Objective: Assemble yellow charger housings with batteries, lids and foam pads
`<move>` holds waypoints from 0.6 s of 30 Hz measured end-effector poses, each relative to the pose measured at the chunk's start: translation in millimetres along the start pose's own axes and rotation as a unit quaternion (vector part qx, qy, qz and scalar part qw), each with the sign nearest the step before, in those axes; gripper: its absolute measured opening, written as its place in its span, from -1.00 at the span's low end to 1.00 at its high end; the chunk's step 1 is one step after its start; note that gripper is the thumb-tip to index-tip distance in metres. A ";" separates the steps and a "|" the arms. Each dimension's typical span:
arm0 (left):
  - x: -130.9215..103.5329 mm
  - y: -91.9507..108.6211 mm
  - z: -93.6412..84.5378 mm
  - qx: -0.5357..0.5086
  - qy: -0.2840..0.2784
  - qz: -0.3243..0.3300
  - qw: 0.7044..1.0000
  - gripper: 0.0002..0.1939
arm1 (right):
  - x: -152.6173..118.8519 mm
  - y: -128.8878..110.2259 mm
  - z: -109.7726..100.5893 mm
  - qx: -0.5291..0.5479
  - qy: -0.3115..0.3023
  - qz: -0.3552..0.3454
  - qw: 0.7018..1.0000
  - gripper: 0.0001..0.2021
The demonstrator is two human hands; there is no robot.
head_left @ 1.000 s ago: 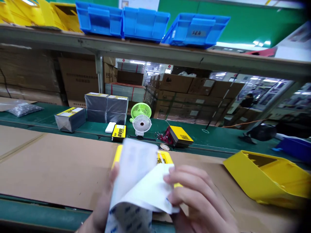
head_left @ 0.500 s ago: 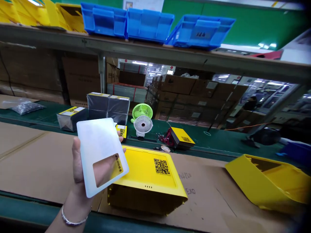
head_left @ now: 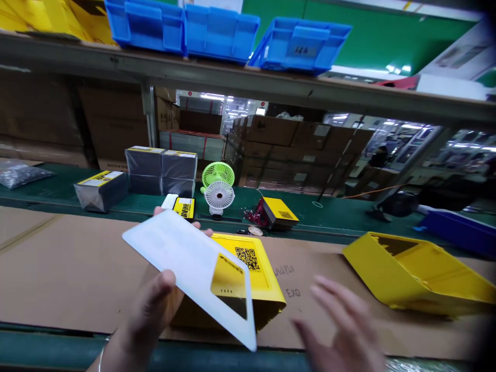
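My left hand [head_left: 155, 302] grips a flat white panel [head_left: 182, 253] by its edges, tilted, with the thumb at the near side. The panel has rounded corners and a clear window carrying dark print near its lower right end. Behind and partly under it is a yellow plastic housing [head_left: 273, 279], open towards me, with a QR code on its top. My right hand [head_left: 341, 325], blurred, hovers to the right of the panel with fingers apart and nothing in them. A second yellow housing [head_left: 403, 279] lies on its side further right.
Brown cardboard [head_left: 77, 268] covers the bench. Behind it stand a white fan [head_left: 219, 196], a green fan [head_left: 217, 173], wrapped grey blocks [head_left: 178, 173] and a yellow-topped stack [head_left: 281, 212] beside red wires. Blue bins [head_left: 220, 33] line the overhead shelf.
My left hand has turned the white panel from near upright to a slant, its window end swinging right. My right hand has come into view at the lower right. The camera view has shifted slightly.
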State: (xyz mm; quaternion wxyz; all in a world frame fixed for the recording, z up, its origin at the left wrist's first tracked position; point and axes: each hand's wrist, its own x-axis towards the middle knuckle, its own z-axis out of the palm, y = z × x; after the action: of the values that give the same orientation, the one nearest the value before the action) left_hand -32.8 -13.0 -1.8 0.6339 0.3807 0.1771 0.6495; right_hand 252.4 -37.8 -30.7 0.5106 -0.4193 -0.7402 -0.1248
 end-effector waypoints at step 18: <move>48.6 42.4 9.4 0.632 -0.248 0.147 0.720 -0.14 | 58.8 -50.3 40.7 0.415 -0.129 0.423 0.795 -0.77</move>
State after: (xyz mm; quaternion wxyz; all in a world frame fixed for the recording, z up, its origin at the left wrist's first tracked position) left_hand -50.6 25.5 47.6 0.1643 0.8616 0.3243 0.3543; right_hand 180.8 -15.0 14.0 0.5374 -0.4506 -0.5287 0.4782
